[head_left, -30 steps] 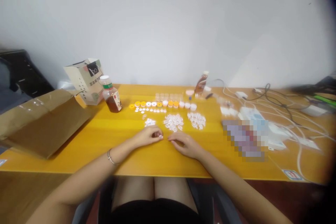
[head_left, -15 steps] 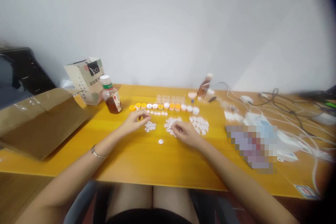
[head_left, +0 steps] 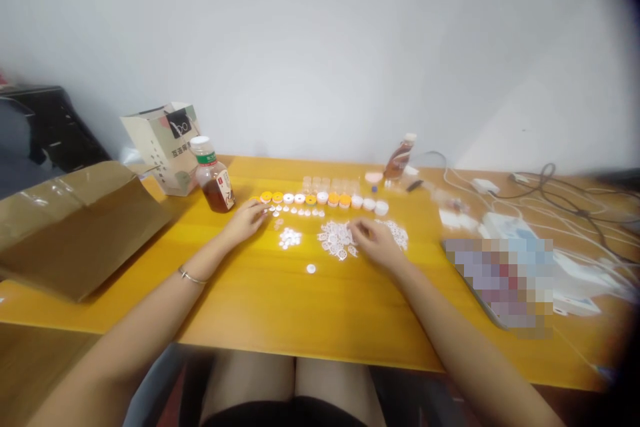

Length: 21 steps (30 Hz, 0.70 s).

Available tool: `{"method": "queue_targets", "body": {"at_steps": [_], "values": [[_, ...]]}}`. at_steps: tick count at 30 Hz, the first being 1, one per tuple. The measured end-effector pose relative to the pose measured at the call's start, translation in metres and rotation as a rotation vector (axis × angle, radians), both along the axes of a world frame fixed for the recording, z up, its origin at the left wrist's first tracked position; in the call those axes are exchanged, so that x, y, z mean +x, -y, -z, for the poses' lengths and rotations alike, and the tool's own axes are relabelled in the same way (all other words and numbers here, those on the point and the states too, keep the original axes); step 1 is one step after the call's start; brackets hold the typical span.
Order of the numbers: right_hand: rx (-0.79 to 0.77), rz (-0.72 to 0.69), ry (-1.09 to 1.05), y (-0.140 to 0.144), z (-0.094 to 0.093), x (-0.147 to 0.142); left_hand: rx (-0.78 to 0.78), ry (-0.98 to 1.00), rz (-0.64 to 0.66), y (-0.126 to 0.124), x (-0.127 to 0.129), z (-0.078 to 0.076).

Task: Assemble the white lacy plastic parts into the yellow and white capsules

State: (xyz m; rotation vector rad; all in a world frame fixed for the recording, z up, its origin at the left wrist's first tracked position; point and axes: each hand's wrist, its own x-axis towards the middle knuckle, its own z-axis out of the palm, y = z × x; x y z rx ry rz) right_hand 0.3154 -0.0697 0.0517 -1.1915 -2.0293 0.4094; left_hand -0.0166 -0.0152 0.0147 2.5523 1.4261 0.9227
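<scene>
My left hand (head_left: 246, 220) is at the left end of a row of small white knobbed pieces (head_left: 294, 211), its fingertips pinched together there. Whatever lies between them is too small to make out. Just behind runs a row of orange and white round caps (head_left: 311, 200); my left fingers cover part of its left end. My right hand (head_left: 377, 241), fingers curled, rests beside a pile of flat white ring-like pieces (head_left: 336, 238) and partly hides a second white pile (head_left: 399, 234). Small white discs (head_left: 290, 238) lie between my hands. One white round piece (head_left: 311, 268) sits alone nearer me.
Clear small containers (head_left: 330, 185) stand behind the caps. To the left are a bottle of brown drink (head_left: 216, 180), a printed paper bag (head_left: 163, 147) and a brown bag (head_left: 85, 233). Another bottle (head_left: 400, 159), cables (head_left: 545, 180) and a blurred-out flat object (head_left: 495, 287) are on the right.
My left hand has moved left and away from the discs to the end of the knobbed-piece row. My right hand has shifted right across the ring pile. The view has turned slightly.
</scene>
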Motion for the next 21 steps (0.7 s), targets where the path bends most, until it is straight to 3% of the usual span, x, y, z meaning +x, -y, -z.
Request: {"method": "queue_targets", "body": {"at_steps": [13,21], "values": [[-0.021,-0.008,0.023,0.004,0.0,-0.003,0.06,-0.129,0.046,0.004,0.012,0.005],[-0.032,-0.03,0.027,0.004,0.001,-0.004,0.152,-0.044,-0.318,-0.018,-0.017,0.009]]}}
